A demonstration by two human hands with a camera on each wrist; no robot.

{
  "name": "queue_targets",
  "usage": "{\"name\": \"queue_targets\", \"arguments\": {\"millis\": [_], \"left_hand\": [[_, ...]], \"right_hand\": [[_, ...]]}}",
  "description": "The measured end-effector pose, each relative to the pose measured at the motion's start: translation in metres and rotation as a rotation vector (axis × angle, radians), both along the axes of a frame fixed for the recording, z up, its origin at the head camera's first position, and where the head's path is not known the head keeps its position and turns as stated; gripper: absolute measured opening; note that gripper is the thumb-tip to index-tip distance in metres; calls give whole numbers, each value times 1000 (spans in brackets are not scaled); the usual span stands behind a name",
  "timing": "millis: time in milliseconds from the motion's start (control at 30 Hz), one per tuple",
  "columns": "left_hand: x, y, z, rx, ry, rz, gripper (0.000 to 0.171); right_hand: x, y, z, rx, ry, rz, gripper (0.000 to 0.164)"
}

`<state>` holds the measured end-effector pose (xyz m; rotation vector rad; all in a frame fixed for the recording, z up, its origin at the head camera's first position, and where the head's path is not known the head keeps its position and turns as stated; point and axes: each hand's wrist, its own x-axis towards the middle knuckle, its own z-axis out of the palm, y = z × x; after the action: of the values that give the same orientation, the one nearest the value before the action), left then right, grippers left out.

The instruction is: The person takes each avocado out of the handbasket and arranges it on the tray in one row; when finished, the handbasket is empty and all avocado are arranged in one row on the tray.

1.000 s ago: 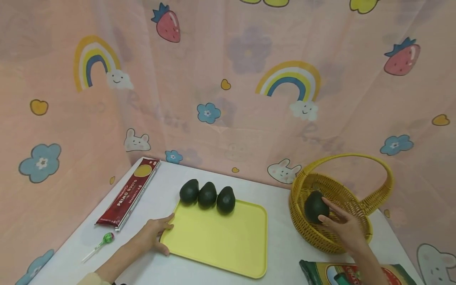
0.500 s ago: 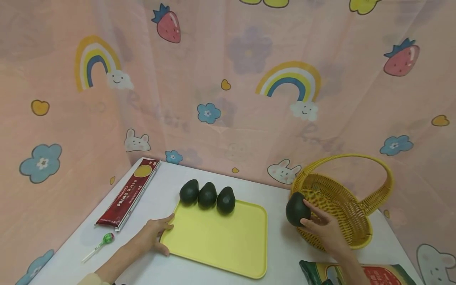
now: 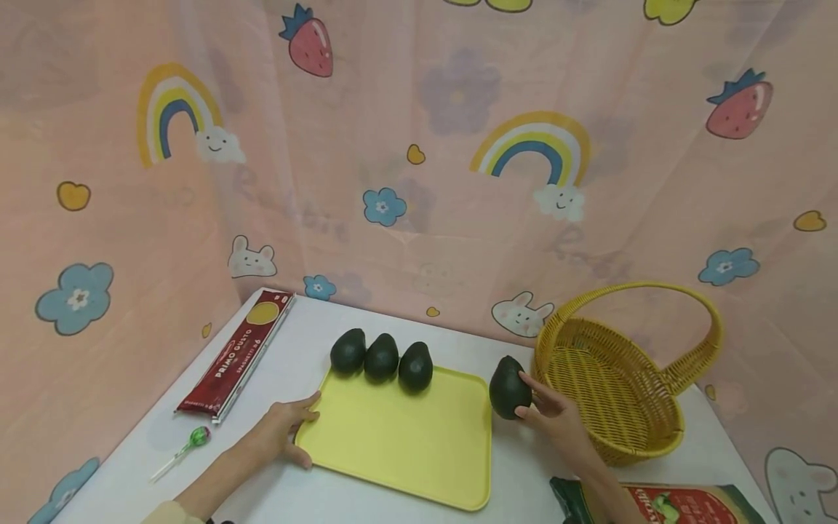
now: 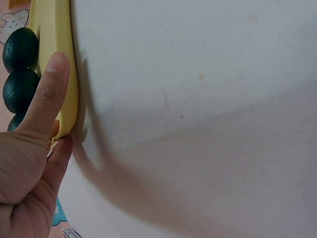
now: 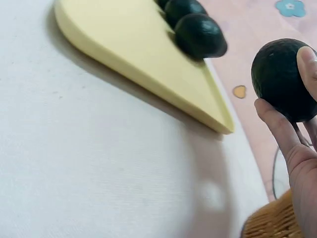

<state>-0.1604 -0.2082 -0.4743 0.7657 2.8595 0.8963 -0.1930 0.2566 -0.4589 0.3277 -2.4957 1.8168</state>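
Observation:
At the near-left corner of the yellow tray (image 3: pixel 406 444), my left hand (image 3: pixel 278 433) grips the edge. In the left wrist view the thumb (image 4: pixel 49 94) lies along the tray's rim and a finger meets its corner. Three dark green avocados (image 3: pixel 381 359) form a row at the tray's far-left part. My right hand (image 3: pixel 556 418) holds another avocado (image 3: pixel 509 388) between thumb and fingers, just off the tray's right side. The right wrist view has this avocado (image 5: pixel 280 79) raised above the table, with the palm partly out of frame.
A yellow wicker basket (image 3: pixel 609 437) with a tall handle stands at the right. Near the front right lies a green and red food packet (image 3: pixel 687 502), partly behind my right forearm. A red spaghetti packet (image 3: pixel 238 356) and a lollipop (image 3: pixel 199 437) lie at the left. A patterned curtain (image 3: pixel 419 276) backs the table.
My right hand has lifted the avocado out of the basket and carried it left, to beside the tray. The left hand, the tray and the three avocados stay put.

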Motion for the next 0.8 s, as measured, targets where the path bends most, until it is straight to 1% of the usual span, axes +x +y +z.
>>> {"name": "queue_targets", "arguments": {"millis": [67,167,300,367,500,600,800], "left_hand": [[-1,0,0,4,1,-4,75],[-1,1,0,-1,-3,-6,75],[-1,1,0,-8,-10,-4,75],[-1,0,0,-5,-9,-4,75],[0,1,1,2,-6,-5,75],[0,1,1,4,-10,-4,76],[0,0,-1,8,-19,0,75]], "right_hand": [[-1,-4,-4,-49,-8,28,57],[-2,-9,-11,-156,-15,84,57],[-7,-15,-19,-232,-17,149,55],[-10,-17,-23,-234,-29,158,55],[-15,-22,-28,-210,-66,133,57],[-18,-25,-31,-186,-80,131,60],[-26,-35,-30,-163,-94,168,62]]}}
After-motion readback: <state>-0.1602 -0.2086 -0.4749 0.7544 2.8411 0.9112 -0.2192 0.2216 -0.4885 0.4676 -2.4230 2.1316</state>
